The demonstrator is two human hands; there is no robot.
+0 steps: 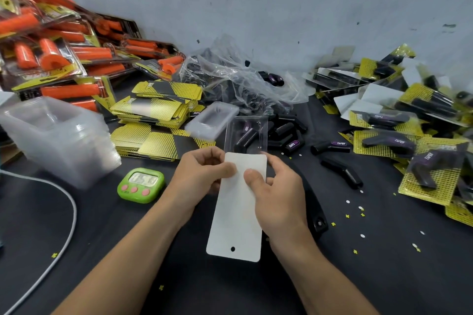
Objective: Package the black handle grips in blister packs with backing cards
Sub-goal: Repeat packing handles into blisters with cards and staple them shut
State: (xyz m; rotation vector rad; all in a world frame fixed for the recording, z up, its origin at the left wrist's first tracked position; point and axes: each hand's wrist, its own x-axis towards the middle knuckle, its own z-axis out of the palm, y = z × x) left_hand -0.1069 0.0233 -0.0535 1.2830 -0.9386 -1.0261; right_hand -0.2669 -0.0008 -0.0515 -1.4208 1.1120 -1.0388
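While both hands meet over the middle of the dark surface, we see them clamped on one white backing card. Our left hand pinches the card's left edge with the thumb on its face. Our right hand pinches the right edge, and its thumb lies just beside the left thumb. The card runs from twelve to six o'clock, plain side up, with its hang hole at the six o'clock end. At its twelve o'clock end it meets a clear blister pack holding black handle grips; we cannot tell how far the card sits inside.

From the hands, a green timer lies at nine o'clock, with a white cable curving beyond it. At ten o'clock we find stacked yellow-and-black cards, nested clear blisters and, farther out, orange grip packs. A crumpled plastic bag sits at twelve o'clock. Finished packs are heaped at two o'clock, and a loose black grip lies between them and our right hand.
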